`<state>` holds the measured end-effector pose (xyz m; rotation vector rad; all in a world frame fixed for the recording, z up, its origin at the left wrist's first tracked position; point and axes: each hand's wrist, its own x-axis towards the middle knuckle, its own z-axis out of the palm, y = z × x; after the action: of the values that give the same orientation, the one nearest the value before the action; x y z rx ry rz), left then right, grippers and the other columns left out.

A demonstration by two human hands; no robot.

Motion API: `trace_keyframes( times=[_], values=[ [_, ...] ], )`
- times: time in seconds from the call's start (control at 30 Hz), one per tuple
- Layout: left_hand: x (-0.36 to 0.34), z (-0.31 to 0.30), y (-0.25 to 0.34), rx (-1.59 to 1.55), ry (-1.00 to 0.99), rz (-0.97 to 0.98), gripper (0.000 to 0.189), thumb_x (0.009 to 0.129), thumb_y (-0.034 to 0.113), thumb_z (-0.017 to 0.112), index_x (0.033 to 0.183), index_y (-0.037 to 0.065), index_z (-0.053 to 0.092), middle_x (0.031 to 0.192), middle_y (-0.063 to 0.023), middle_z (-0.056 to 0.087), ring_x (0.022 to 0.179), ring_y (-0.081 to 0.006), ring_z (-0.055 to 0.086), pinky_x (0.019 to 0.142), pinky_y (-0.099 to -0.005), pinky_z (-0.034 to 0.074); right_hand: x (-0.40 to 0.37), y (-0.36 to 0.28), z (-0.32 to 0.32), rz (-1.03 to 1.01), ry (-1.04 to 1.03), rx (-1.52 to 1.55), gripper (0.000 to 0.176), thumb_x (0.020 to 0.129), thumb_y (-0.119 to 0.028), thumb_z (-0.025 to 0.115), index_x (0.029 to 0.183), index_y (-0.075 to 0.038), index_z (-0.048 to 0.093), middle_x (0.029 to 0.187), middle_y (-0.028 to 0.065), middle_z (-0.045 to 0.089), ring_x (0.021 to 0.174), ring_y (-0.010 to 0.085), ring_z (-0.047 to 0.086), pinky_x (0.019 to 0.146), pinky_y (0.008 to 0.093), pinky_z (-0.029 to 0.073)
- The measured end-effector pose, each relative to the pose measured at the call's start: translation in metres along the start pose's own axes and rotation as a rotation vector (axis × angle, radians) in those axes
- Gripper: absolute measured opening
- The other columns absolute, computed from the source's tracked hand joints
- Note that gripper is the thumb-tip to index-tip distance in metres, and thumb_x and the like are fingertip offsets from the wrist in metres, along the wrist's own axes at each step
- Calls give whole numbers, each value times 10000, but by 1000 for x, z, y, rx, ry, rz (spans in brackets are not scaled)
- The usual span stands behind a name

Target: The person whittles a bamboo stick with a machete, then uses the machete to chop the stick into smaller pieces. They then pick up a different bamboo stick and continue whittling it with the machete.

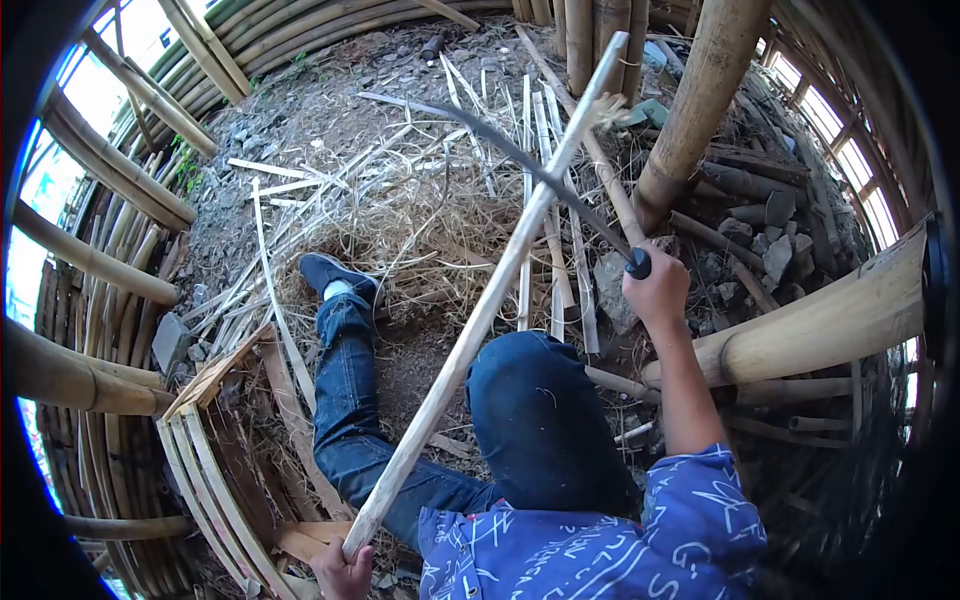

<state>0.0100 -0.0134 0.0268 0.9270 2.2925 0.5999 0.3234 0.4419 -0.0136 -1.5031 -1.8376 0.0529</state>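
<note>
The right hand (655,290) is closed in a fist around the dark handle of a curved knife (515,155), whose thin blade arcs far and left and crosses a long bamboo strip (480,320) near its frayed far end. The left hand (342,572), at the near edge, grips the strip's near end, fingers wrapped around it. The strip slants up over the person's bent knee (535,400), above a litter of shavings (420,220) on the ground

The grey-brown dirt floor (320,130) carries a heap of pale, dry bamboo shavings and split strips (430,215) in the middle, loose grey stones (775,250) at the right, and a flat slatted bamboo frame (215,440) near left.
</note>
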Motion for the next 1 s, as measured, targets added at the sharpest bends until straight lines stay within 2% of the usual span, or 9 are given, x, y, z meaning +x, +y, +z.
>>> trace_keyframes(
  times=[0.13, 0.37, 0.5, 0.53, 0.6, 0.77, 0.83, 0.87, 1.0],
  values=[
    [-10, -5, 8, 308, 161, 235, 351, 863, 368, 680, 1008, 51, 639, 633, -159, 616, 577, -334, 630, 521, -415, 470, 1, -3, -3, -139, -94, -129, 76, 703, -80, 621, 771, -52, 602, 682, 162, 618, 669, 384, 618, 592, 471, 483],
    [-29, -13, 42, 261, 91, 10, 331, 869, 377, 672, 1008, 79, 634, 591, -150, 602, 561, -342, 635, 506, -410, 478, 1, -11, 4, -271, -148, -169, 103, 675, -73, 627, 770, -77, 586, 681, 120, 616, 667, 334, 626, 598, 434, 481],
    [-29, -12, 45, 268, 114, 4, 402, 858, 376, 686, 1104, 63, 630, 625, -170, 611, 588, -340, 642, 528, -409, 485, 17, -8, 8, -612, -30, -186, 135, 651, -118, 674, 761, -114, 595, 625, 95, 553, 632, 288, 602, 631, 406, 488],
    [-29, -12, 50, 317, 124, 38, 416, 858, 373, 688, 1119, 54, 627, 657, -187, 616, 603, -343, 639, 548, -410, 487, 37, 32, 29, -568, -14, -191, 125, 666, -128, 672, 772, -106, 610, 652, 122, 590, 660, 312, 621, 641, 427, 501],
    [-40, -13, 50, 411, 121, 96, 445, 857, 365, 691, 1149, 37, 621, 722, -221, 626, 633, -347, 631, 587, -411, 492, 62, 71, 55, -12, -110, -389, 105, 752, -102, 625, 852, -114, 653, 737, 139, 658, 710, 362, 655, 619, 481, 511],
    [-25, -22, -14, 259, 94, 13, 396, 852, 381, 691, 1008, 21, 640, 680, -205, 603, 596, -360, 592, 564, -423, 464, 58, 19, 39, -169, -69, -359, 330, 750, -98, 635, 1076, -150, 644, 731, 143, 660, 695, 366, 653, 615, 500, 504],
    [-23, -17, -5, 291, 151, 68, 453, 811, 419, 712, 758, 10, 525, 554, -172, 489, 480, -325, 502, 486, -402, 407, 55, 20, 35, -213, -33, -314, 69, 808, -140, 594, 757, -95, 581, 717, 148, 650, 693, 389, 635, 605, 514, 485],
    [-24, -17, -3, 310, 183, 90, 527, 790, 439, 722, 633, 5, 467, 491, -156, 432, 422, -307, 457, 447, -391, 378, 52, 24, 37, -211, -40, -313, 69, 808, -140, 594, 757, -95, 581, 717, 148, 650, 693, 389, 635, 605, 514, 485],
    [-25, -9, -33, 349, 202, 8, 606, 764, 548, 702, 639, 0, 475, 504, -168, 443, 446, -326, 468, 462, -410, 383, 34, 27, 50, -57, -58, -271, 51, 797, -147, 601, 816, -106, 626, 742, 166, 659, 725, 396, 638, 622, 506, 491]
  ],
)
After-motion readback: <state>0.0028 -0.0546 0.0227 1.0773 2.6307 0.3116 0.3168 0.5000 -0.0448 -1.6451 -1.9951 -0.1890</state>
